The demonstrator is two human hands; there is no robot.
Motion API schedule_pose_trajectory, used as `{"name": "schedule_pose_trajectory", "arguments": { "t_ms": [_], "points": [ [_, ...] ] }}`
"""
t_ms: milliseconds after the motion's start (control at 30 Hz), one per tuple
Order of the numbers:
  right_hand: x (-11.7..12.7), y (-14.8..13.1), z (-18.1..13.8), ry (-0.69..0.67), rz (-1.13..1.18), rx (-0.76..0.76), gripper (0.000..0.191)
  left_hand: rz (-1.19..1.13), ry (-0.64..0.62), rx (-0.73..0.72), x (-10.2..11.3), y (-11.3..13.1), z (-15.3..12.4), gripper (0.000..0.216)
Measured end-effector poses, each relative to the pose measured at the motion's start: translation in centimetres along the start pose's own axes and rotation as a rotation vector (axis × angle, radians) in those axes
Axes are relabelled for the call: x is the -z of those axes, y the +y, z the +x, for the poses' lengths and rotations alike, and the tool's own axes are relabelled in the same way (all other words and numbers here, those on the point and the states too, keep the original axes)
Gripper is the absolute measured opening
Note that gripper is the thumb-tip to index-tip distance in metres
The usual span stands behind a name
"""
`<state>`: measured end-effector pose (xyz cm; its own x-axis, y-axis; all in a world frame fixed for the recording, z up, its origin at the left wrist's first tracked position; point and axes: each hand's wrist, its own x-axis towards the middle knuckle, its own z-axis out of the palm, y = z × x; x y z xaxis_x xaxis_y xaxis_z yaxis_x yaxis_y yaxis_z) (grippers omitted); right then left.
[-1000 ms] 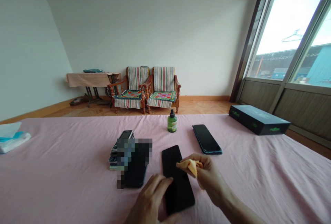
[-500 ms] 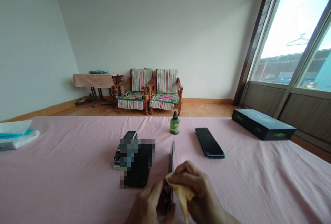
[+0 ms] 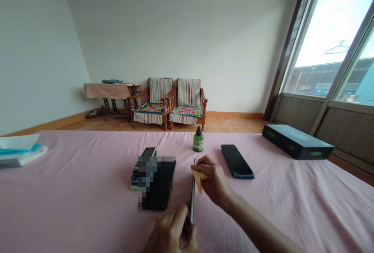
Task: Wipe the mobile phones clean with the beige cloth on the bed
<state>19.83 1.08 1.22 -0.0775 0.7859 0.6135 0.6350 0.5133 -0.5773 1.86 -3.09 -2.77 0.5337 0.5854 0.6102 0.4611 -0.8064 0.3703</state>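
My left hand [image 3: 172,227] grips the near end of a thin phone [image 3: 193,198], which stands on its long edge so that its silvery side faces up. A yellow cloth [image 3: 199,180] is pinched in my right hand [image 3: 214,179], pressed to the far end of that phone's edge. Left of the phone lies a dark flat phone [image 3: 157,194], partly blurred out. Beside it is a stack of older keypad phones [image 3: 149,152], also partly pixelated. Another black phone [image 3: 237,161] lies flat to the right. Beyond my hands stands a small green spray bottle [image 3: 198,141].
A pink cloth [image 3: 87,190] covers the surface. At the right rear sits a black box [image 3: 295,142] with green print. A tissue pack [image 3: 23,155] lies at the left edge. Past the far edge are two wooden chairs [image 3: 187,93] and a draped table [image 3: 108,90].
My right hand has slid the yellow cloth away from me along the phone's edge, from near my left hand to the far end. My left hand keeps its hold.
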Motion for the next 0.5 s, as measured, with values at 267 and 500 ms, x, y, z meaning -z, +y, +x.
{"name": "schedule_pose_trajectory", "arguments": {
  "t_ms": [267,500],
  "points": [
    [-0.3,1.7,2.3,0.008,-0.086,-0.003,0.040,-0.002,0.008,0.017,-0.3,-0.6,-0.5,0.016],
    [-0.4,-2.0,-3.7,-0.023,0.035,0.040,0.043,-0.050,-0.041,0.043,-0.4,-0.5,-0.6,0.020]
  ]
}}
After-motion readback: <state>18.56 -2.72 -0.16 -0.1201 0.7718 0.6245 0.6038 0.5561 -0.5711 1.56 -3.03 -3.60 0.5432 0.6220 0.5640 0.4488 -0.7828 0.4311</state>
